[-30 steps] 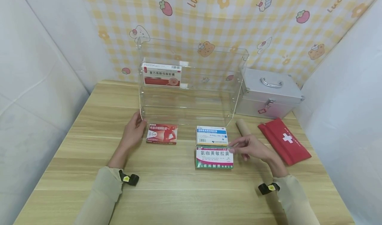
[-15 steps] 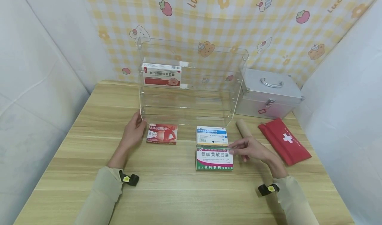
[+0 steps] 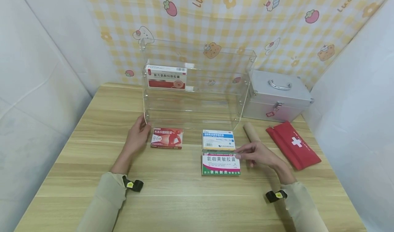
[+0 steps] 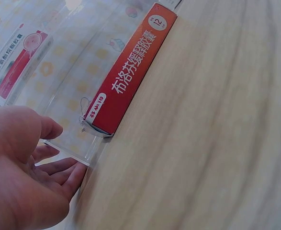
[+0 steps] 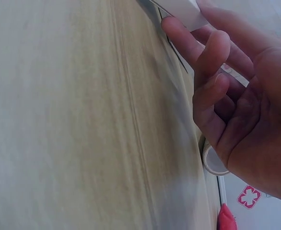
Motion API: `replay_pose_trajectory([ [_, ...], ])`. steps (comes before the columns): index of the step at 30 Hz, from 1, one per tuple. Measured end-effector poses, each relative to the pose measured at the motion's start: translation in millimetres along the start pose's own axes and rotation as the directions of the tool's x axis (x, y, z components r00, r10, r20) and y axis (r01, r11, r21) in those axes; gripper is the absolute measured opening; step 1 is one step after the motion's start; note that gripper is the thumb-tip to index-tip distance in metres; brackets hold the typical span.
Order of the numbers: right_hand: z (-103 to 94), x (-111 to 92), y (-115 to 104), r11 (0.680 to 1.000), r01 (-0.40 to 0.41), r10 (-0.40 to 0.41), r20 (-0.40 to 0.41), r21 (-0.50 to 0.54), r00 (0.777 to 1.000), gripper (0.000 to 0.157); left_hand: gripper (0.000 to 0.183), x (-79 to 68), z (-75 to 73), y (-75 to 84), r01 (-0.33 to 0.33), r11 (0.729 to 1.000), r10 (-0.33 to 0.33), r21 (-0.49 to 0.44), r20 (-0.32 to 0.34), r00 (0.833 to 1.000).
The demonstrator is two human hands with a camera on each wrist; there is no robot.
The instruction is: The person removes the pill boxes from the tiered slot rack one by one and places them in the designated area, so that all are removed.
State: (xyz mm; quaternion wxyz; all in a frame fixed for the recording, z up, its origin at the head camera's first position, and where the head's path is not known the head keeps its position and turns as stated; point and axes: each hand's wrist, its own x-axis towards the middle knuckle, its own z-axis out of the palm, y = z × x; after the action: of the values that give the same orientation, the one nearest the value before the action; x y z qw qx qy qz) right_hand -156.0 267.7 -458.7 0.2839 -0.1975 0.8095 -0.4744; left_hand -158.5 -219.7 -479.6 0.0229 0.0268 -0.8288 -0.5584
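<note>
In the head view, my left hand holds the lower left corner of a clear acrylic rack. The left wrist view has the thumb on one side of its side panel and the fingers on the other. A red ibuprofen capsule box stands just right of that hand, before the rack. My right hand pinches the upper right corner of a green-and-white medicine box, its printed face toward me. Right behind it is a blue-and-white medicine box. Up on a rack tier, at the left, sits a white-and-red medicine box.
A silver case with a handle stands right of the rack. Before it lies a red pouch with a white cross. A tan roll lies between the pouch and the boxes. Behind everything hangs a checked curtain.
The green-and-white box and my right hand have shifted very slightly toward me, and the box's face has tilted a little. My left hand stays at the rack's corner.
</note>
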Motion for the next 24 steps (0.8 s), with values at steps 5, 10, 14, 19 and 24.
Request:
replay_pose_trajectory([
  [5,1.7,-0.2,0.8,1.000,-0.002,0.002,-0.001,0.012,1.000,0.026,0.054,-0.1,-0.1,0.8,0.007,1.000,-0.007,0.012,-0.002,1.000],
  [10,3.4,0.1,1.8,1.000,0.000,0.000,0.001,0.024,1.000,0.026,0.053,-0.4,-0.2,1.4,0.001,1.000,-0.001,0.012,-0.006,1.000],
  [14,4.5,0.7,3.1,1.000,-0.002,0.002,0.000,0.027,1.000,0.026,0.053,-0.8,0.0,1.9,0.001,1.000,0.000,0.004,-0.006,1.000],
  [19,5.7,0.7,2.8,0.999,-0.011,0.011,-0.001,0.031,1.000,0.027,0.053,-1.1,-0.1,2.3,0.005,1.000,-0.004,0.004,-0.006,1.000],
  [24,6.4,0.2,1.9,1.000,-0.025,0.025,-0.001,0.018,1.000,0.028,0.054,-1.3,-0.4,2.5,0.012,1.000,-0.012,0.002,-0.007,1.000],
])
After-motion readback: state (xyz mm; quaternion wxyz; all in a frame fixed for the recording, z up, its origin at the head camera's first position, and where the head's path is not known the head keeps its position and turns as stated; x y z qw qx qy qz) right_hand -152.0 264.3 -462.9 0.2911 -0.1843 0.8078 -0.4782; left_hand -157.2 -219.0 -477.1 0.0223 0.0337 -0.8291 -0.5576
